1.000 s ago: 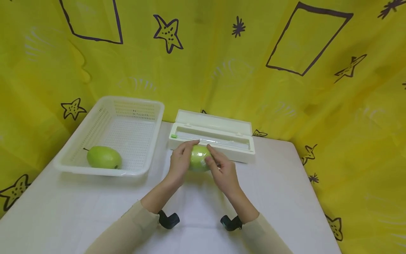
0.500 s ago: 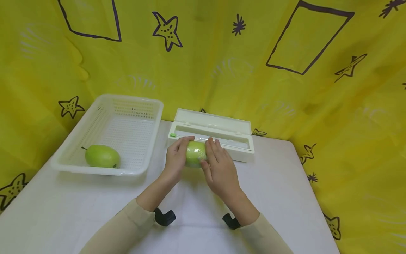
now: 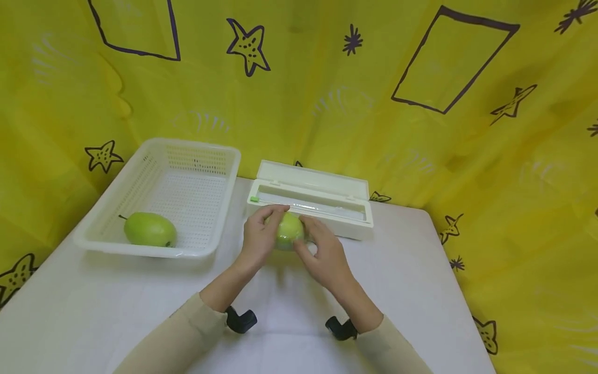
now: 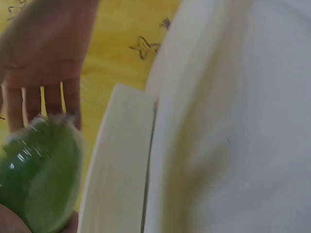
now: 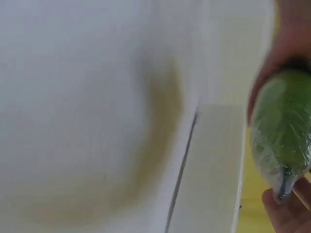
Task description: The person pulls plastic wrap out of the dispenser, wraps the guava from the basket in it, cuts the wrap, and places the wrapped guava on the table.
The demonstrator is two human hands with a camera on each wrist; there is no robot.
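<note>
Between both hands, above the table, is a green pear (image 3: 289,231) wrapped in clear, shiny film. My left hand (image 3: 259,234) holds its left side with curled fingers. On the other side, my right hand (image 3: 327,254) grips it with thumb and fingers. The right wrist view shows the wrapped pear (image 5: 284,124) with film bunched around its dark stem, close to some fingertips. Creased film also covers the pear (image 4: 43,170) in the left wrist view. Behind the hands stands a cream cling film box (image 3: 348,228), its lid raised and a roll inside.
A white plastic basket (image 3: 219,208) stands at the left with an unwrapped green pear (image 3: 149,229) in it. Behind the white-covered table (image 3: 402,291) hangs a yellow patterned curtain (image 3: 299,78). Black curved pieces (image 3: 242,320) show beside both wrists.
The wrapped pear has turned in the hands. The right hand's fingers, laid flatter along it half a second ago, now bend around its side. Basket and box have stayed in place.
</note>
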